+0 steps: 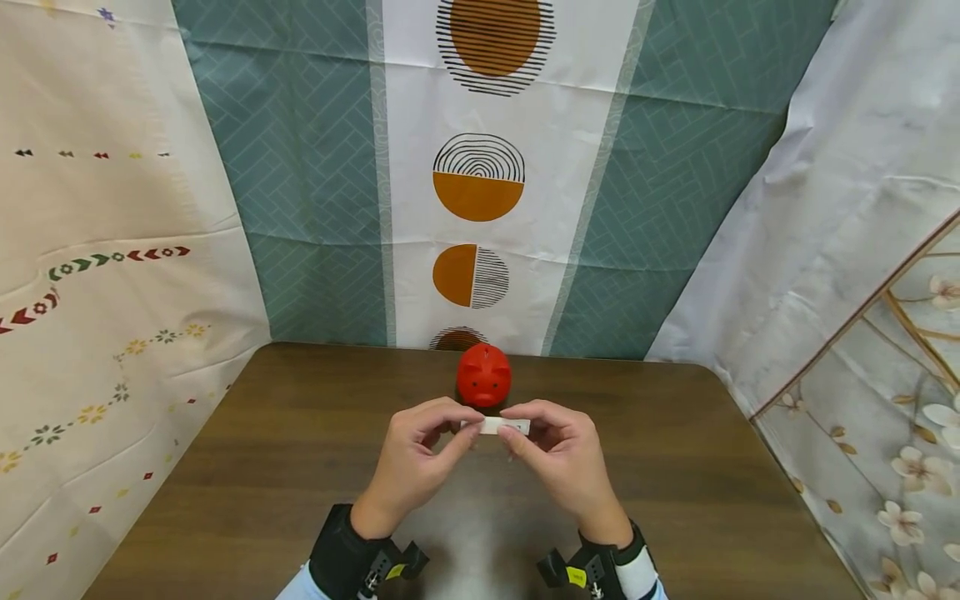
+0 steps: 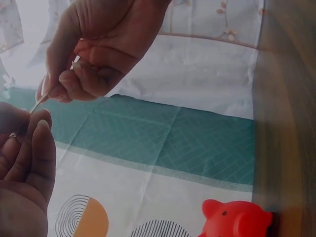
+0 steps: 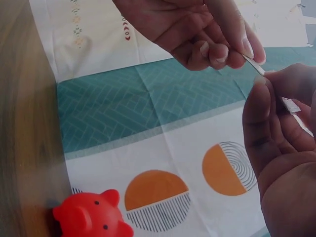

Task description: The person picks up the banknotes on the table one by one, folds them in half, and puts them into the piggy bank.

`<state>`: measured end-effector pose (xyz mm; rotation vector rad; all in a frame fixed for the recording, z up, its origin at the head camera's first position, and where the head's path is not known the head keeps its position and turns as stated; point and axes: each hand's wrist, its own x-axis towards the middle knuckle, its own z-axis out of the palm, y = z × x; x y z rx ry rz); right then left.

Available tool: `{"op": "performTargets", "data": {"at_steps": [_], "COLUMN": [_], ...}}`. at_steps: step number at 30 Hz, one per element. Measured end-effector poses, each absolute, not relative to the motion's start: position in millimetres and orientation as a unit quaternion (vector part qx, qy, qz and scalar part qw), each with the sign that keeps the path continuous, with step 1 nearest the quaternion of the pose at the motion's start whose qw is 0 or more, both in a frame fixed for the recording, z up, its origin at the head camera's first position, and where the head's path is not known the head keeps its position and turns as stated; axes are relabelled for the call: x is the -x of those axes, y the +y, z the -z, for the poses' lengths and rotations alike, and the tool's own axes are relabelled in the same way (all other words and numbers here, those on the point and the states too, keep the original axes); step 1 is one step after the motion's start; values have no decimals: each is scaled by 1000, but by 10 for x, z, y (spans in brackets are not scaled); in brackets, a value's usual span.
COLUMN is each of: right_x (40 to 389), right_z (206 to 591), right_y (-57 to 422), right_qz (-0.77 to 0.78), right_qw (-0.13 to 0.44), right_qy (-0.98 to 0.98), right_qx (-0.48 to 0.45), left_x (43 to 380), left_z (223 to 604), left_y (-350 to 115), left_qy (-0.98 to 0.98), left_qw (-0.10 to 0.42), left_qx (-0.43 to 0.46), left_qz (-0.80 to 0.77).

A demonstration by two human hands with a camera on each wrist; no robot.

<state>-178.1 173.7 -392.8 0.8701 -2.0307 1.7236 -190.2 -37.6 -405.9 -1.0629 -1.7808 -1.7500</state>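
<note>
A small, flat white strip (image 1: 491, 426) is held level between both hands above the table. My left hand (image 1: 422, 454) pinches its left end between thumb and forefinger, and my right hand (image 1: 564, 458) pinches the right end the same way. Seen edge-on in the left wrist view, the strip (image 2: 38, 104) is very thin. Some whitish, shiny material (image 3: 291, 105) shows among the curled fingers of my right hand in the right wrist view; its kind is unclear. Just beyond the hands stands a red piggy bank (image 1: 483, 377), facing me.
The brown wooden table (image 1: 322, 433) reaches back to a hanging cloth (image 1: 315, 192) in green and white with orange circles. Pale patterned cloth (image 1: 120, 358) hangs along the left side, and floral white cloth (image 1: 847, 400) along the right.
</note>
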Motion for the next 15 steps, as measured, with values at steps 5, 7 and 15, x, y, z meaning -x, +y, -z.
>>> {"op": "performTargets", "data": {"at_steps": [5,7,15], "right_x": [1793,1797,1840], "right_z": [3926,3931,3957], "right_y": [1738,1747,1779], "right_qz": [-613,-613,-613], "right_qw": [163,161,140], "right_qy": [-709,-711,-718], "right_qx": [-308,-305,-298], "left_x": [1901,1905,1991], "left_z": [4054,4060,4116], "left_y": [-421,-437,-477], "left_qy": [-639,-642,-664], "left_qw": [204,202,191], "left_qx": [379,376,365], "left_qz": [637,637,624]}}
